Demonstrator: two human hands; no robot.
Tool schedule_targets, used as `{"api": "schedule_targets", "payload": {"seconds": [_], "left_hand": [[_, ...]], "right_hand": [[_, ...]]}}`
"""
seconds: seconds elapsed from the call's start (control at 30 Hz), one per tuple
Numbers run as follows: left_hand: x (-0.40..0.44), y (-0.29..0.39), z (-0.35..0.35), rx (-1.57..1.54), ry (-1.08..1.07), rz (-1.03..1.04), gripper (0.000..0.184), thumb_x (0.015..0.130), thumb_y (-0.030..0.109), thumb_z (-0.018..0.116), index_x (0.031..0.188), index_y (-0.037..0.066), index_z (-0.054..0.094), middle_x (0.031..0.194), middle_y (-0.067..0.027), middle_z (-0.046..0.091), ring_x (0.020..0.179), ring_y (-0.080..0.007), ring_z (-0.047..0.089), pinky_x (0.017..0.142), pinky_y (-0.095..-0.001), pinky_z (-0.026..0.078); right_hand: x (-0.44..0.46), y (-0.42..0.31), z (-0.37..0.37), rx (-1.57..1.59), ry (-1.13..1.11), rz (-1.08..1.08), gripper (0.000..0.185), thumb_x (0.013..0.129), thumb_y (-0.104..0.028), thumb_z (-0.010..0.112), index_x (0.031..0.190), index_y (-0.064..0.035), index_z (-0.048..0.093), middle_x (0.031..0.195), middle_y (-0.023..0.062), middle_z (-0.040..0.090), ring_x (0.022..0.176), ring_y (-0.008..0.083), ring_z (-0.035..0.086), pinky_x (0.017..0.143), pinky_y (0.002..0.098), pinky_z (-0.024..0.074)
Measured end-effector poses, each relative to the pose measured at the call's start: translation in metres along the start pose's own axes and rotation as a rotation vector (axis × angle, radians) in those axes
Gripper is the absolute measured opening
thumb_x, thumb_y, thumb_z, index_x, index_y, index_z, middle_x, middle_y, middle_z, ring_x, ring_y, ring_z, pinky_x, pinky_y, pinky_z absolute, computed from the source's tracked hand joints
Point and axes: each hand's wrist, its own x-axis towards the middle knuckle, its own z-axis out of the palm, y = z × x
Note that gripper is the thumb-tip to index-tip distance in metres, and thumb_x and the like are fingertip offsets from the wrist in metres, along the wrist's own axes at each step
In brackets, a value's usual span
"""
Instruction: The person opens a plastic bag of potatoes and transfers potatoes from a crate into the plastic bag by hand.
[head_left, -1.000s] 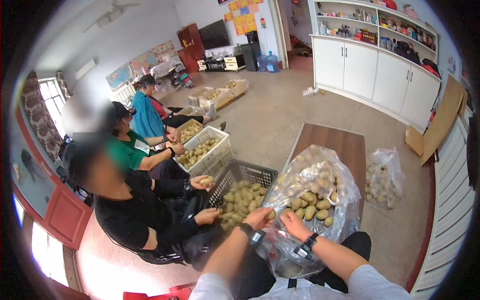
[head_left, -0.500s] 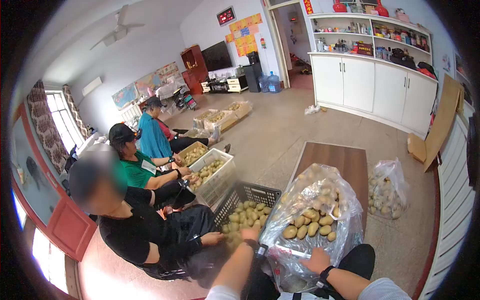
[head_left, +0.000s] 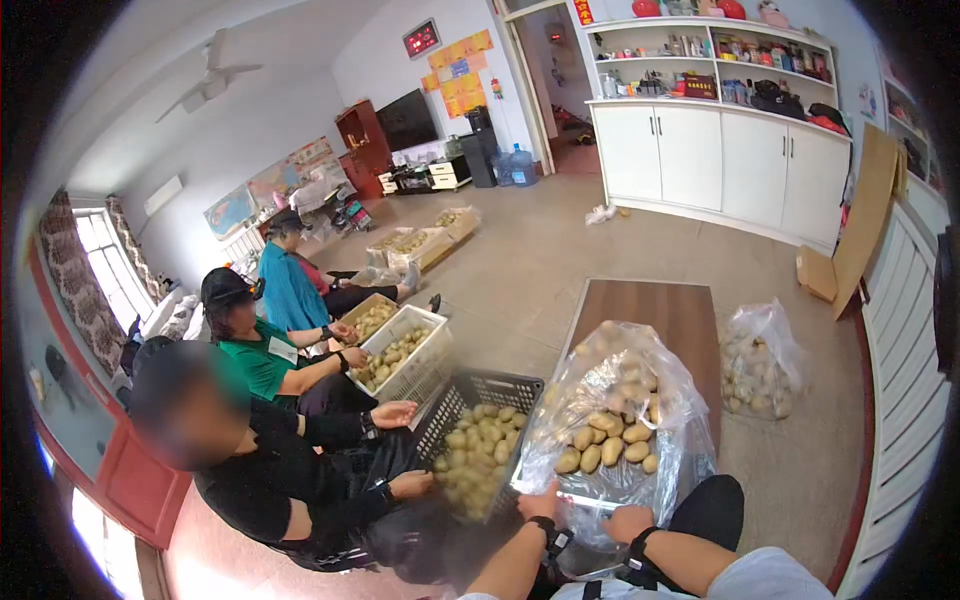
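Observation:
A large clear plastic bag (head_left: pixel 675 385) lies on its side with its mouth toward me, and several potatoes (head_left: pixel 605 440) show inside. My left hand (head_left: pixel 540 503) is closed at the left of the bag's near edge, beside the black crate. My right hand (head_left: pixel 628 523) is closed on the same edge farther right. Between them runs a pale strip of the bag. The fingertips of both hands are partly hidden. Left of the bag, a black plastic crate (head_left: pixel 428 440) holds many potatoes.
A brown wooden table (head_left: pixel 690 305) is under the bag. Another potato bag (head_left: pixel 760 365) stands on the floor to the right. A person in black (head_left: pixel 270 470) sits by the crate with hands near it. Further back, others sit beside a white crate (head_left: pixel 425 372) and boxes of potatoes.
My left hand has come from over the black crate to the bag's near edge. The neighbouring person has raised one hand, palm up. The view has shifted slightly.

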Motion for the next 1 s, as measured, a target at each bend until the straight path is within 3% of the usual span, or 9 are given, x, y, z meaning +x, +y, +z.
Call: {"api": "schedule_targets", "payload": {"seconds": [0.1, 0.2, 0.23, 0.33, 0.43, 0.5, 0.53, 0.67, 1.0], "left_hand": [[0.029, -0.043, 0.043, 0.431, -0.374, 0.851, 0.088, 0.069, 0.06, 0.076, 0.113, -0.013, 0.056, 0.109, -0.0268, 0.063, 0.099, -0.0322, 0.065, 0.084, -0.0434, 0.051], [-0.039, -0.026, 0.026, -0.445, -0.779, 0.155, 0.084, 0.068, 0.064, 0.074, 0.098, -0.013, 0.063, 0.092, -0.0208, 0.067, 0.084, -0.0269, 0.066, 0.071, -0.0407, 0.051], [-0.038, -0.029, 0.028, -0.217, -0.628, 0.489, 0.08, 0.067, 0.065, 0.074, 0.089, -0.012, 0.066, 0.078, -0.0155, 0.066, 0.074, -0.0241, 0.064, 0.062, -0.039, 0.05], [-0.09, 0.006, 0.0, -0.119, -0.627, 0.188, 0.071, 0.071, 0.06, 0.074, 0.089, -0.008, 0.069, 0.075, -0.0122, 0.068, 0.073, -0.0235, 0.064, 0.063, -0.0381, 0.05], [-0.056, -0.02, 0.03, -0.056, -0.659, 0.476, 0.047, 0.078, 0.045, 0.072, 0.09, -0.001, 0.071, 0.08, -0.0137, 0.07, 0.075, -0.0208, 0.065, 0.067, -0.0367, 0.051], [-0.042, -0.035, 0.037, 0.198, -0.509, 1.182, 0.041, 0.082, 0.039, 0.069, 0.092, -0.001, 0.071, 0.086, -0.0151, 0.07, 0.076, -0.0206, 0.065, 0.068, -0.0378, 0.051], [-0.062, -0.003, 0.014, 0.039, -0.765, 0.396, 0.038, 0.085, 0.031, 0.066, 0.1, -0.004, 0.068, 0.09, -0.0116, 0.07, 0.079, -0.0189, 0.064, 0.07, -0.0356, 0.049], [-0.065, -0.015, 0.021, -0.275, -0.773, 0.487, 0.041, 0.073, 0.019, 0.069, 0.11, 0.003, 0.063, 0.105, -0.0183, 0.068, 0.094, -0.0342, 0.066, 0.081, -0.0405, 0.052], [-0.123, 0.037, -0.008, -0.597, -0.773, -0.045, 0.033, 0.084, 0.023, 0.065, 0.099, -0.006, 0.06, 0.086, -0.0104, 0.06, 0.071, -0.0221, 0.059, 0.059, -0.0372, 0.048]], "right_hand": [[0.004, 0.002, 0.01, 0.158, -0.01, 0.072, 0.056, 0.087, -0.054, 0.051, 0.098, -0.0026, 0.071, 0.099, 0.0205, 0.07, 0.094, 0.0362, 0.067, 0.082, 0.0475, 0.0516], [0.031, 0.014, 0.039, 0.28, -0.055, 0.071, 0.057, 0.088, -0.052, 0.049, 0.104, 0.0003, 0.068, 0.101, 0.0233, 0.068, 0.096, 0.0403, 0.065, 0.086, 0.0498, 0.0497], [0.047, 0.02, 0.062, 0.359, 0.012, -0.06, 0.055, 0.088, -0.049, 0.049, 0.107, -0.0001, 0.066, 0.104, 0.0241, 0.067, 0.098, 0.0406, 0.064, 0.087, 0.0493, 0.0494], [0.042, 0.015, 0.064, 0.529, 0.036, -0.301, 0.044, 0.091, -0.037, 0.047, 0.116, -0.0032, 0.062, 0.117, 0.0262, 0.062, 0.108, 0.0415, 0.059, 0.094, 0.0458, 0.0466], [0.023, 0.003, 0.048, 0.545, 0.042, -0.284, 0.044, 0.095, -0.027, 0.043, 0.131, -0.0027, 0.049, 0.121, 0.0273, 0.059, 0.113, 0.0415, 0.057, 0.096, 0.0467, 0.0452], [0.018, 0.004, 0.045, 0.563, 0.18, -0.408, 0.033, 0.093, -0.026, 0.047, 0.114, -0.0031, 0.059, 0.102, 0.0261, 0.065, 0.097, 0.0425, 0.062, 0.083, 0.0477, 0.0503], [0.019, 0.003, 0.045, 0.59, 0.215, -0.393, 0.028, 0.092, -0.025, 0.049, 0.107, -0.0044, 0.062, 0.098, 0.0239, 0.066, 0.091, 0.0409, 0.064, 0.078, 0.0473, 0.0504], [0.001, 0.001, 0.016, 0.608, 0.358, -0.292, 0.023, 0.087, -0.024, 0.059, 0.101, -0.0053, 0.063, 0.086, 0.0194, 0.067, 0.081, 0.0379, 0.064, 0.071, 0.0448, 0.0506], [0.0, 0.025, -0.039, 0.426, 0.818, 0.324, 0.063, 0.077, -0.029, 0.074, 0.125, 0.0006, 0.046, 0.134, 0.0216, 0.043, 0.124, 0.0392, 0.04, 0.101, 0.0487, 0.0349]]}}
